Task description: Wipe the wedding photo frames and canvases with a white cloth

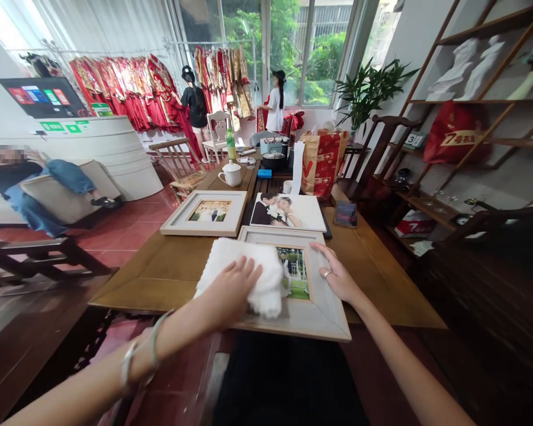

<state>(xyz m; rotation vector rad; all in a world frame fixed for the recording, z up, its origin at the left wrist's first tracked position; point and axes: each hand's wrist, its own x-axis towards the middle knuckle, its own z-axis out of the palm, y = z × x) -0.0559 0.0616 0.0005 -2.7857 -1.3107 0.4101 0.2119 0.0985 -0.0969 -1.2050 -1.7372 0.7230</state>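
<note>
My left hand [233, 287] presses a folded white towel [224, 254] against the left part of a pale wooden picture frame [308, 324]. That frame lies at the near edge of the table, and a photo [298, 273] shows inside it, partly covered by the towel. With a ring on one finger, my right hand [336, 276] grips the frame's right side, thumb along the upper edge. Beyond my left hand lies a second framed photo [171, 222]. Just past the near frame is a large unframed couple photo [308, 212].
On the wooden table [137, 272] stand a white lidded mug [231, 174], a green bottle [230, 145], a red paper bag [322, 163] and a small dark tile [345, 214]. Chairs flank it. Two people stand by red garments [128, 89]; another person reclines on the left sofa.
</note>
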